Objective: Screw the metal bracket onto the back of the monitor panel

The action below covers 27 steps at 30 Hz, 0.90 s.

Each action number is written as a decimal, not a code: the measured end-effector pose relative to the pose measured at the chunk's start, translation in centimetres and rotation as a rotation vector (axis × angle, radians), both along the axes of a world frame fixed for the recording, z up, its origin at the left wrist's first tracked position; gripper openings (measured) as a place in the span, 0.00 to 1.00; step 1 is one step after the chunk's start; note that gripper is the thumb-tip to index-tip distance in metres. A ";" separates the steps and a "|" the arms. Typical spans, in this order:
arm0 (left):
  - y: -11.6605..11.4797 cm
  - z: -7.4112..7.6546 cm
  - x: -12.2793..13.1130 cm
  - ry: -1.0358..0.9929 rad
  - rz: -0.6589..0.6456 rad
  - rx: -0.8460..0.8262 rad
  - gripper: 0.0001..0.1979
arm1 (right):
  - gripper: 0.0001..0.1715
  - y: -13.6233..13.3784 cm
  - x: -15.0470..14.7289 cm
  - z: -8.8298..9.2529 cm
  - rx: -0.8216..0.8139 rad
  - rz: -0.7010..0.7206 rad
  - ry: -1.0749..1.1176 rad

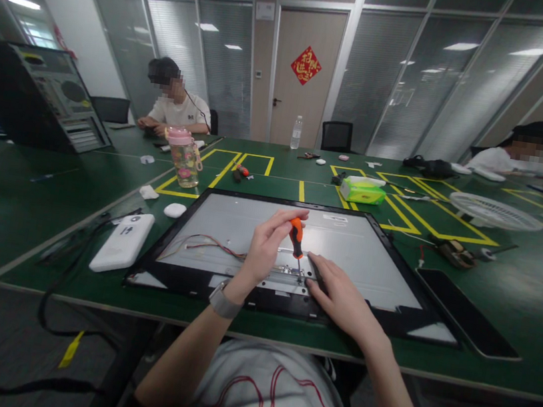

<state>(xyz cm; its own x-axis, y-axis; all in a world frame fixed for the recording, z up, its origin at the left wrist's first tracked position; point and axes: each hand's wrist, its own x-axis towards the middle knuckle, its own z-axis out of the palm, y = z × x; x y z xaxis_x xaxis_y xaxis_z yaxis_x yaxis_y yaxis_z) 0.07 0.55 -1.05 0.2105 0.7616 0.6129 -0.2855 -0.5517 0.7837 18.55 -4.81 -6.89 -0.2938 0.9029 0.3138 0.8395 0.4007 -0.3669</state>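
With the display panel (pixel 369 258) lying bare-backed on the bench (pixel 513 312), I gripped the screwdriver (pixel 296 234) in my left hand (pixel 262 253), tip on the circuit board (pixel 289 271) at the panel's near edge, my right hand (pixel 339 297) resting open-fingered beside it, the board not yet removed.

Screwdriver (pixel 296 236), orange-and-black handle, near upright, tip down on the metal strip (pixel 275 279) at the panel's near edge, panel (pixel 369 258), grey back in black frame, flat on green table (pixel 542 289), red wires (pixel 210 243) trailing left across it
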 end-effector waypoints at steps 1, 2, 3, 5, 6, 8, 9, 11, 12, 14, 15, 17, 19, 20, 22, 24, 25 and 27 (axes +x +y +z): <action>0.0 0.0 0.0 -0.019 -0.024 -0.015 0.15 | 0.28 0.0 0.0 0.0 -0.001 0.000 -0.001; 0.0 0.0 0.0 -0.031 -0.035 -0.028 0.15 | 0.28 0.0 0.0 0.0 -0.002 -0.001 -0.002; -0.1 0.0 0.0 -0.033 -0.034 -0.035 0.15 | 0.29 0.0 0.0 0.0 -0.003 -0.003 -0.003; -0.2 0.2 0.0 -0.022 -0.006 -0.036 0.15 | 0.29 0.0 0.0 0.0 -0.007 -0.008 -0.007; -0.3 0.3 0.0 -0.008 0.016 -0.029 0.14 | 0.29 0.0 0.0 0.0 -0.007 -0.010 -0.009; -0.4 0.4 0.0 0.031 0.059 0.005 0.12 | 0.29 0.1 0.0 0.0 -0.003 -0.007 -0.011; -0.4 0.4 0.0 0.044 0.078 0.028 0.11 | 0.29 0.1 0.0 0.0 0.001 -0.004 -0.011; -0.3 0.3 0.1 0.056 0.112 0.064 0.08 | 0.29 0.1 0.0 0.0 0.007 0.000 -0.009; -0.3 0.3 0.1 0.057 0.126 0.073 0.07 | 0.29 0.1 0.0 0.0 0.009 -0.001 -0.007; -0.1 0.1 0.2 0.059 0.145 0.073 0.07 | 0.29 0.1 0.0 -0.1 0.007 -0.004 -0.007; 0.0 0.1 0.2 0.064 0.151 0.071 0.07 | 0.29 0.2 0.0 -0.1 0.006 -0.004 -0.010; -0.1 0.1 0.2 0.075 0.153 0.069 0.08 | 0.29 0.2 0.0 -0.1 0.003 -0.002 -0.015; -0.2 0.2 0.1 0.089 0.151 0.071 0.09 | 0.29 0.2 0.0 -0.1 0.002 -0.003 -0.016; -0.3 0.3 0.1 0.097 0.155 0.076 0.10 | 0.29 0.2 0.1 -0.2 0.003 -0.003 -0.015; -0.4 0.3 0.0 0.105 0.174 0.093 0.10 | 0.29 0.2 0.1 -0.2 0.003 -0.003 -0.012; -0.4 0.3 -0.1 0.095 0.183 0.104 0.10 | 0.29 0.2 0.1 -0.2 0.006 -0.001 -0.009; -0.4 0.2 -0.1 0.083 0.173 0.099 0.10 | 0.29 0.2 0.1 -0.2 0.008 0.002 -0.006; -0.4 0.1 0.0 0.052 0.119 0.059 0.11 | 0.29 0.1 0.1 -0.1 0.011 0.003 -0.002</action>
<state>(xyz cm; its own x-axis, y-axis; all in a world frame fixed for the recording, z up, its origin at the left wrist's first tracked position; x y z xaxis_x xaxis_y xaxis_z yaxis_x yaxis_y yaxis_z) 0.04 0.20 -0.93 0.1538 0.7462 0.6477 -0.1754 -0.6244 0.7611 18.64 -4.69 -7.02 -0.2970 0.8988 0.3226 0.8394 0.4068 -0.3606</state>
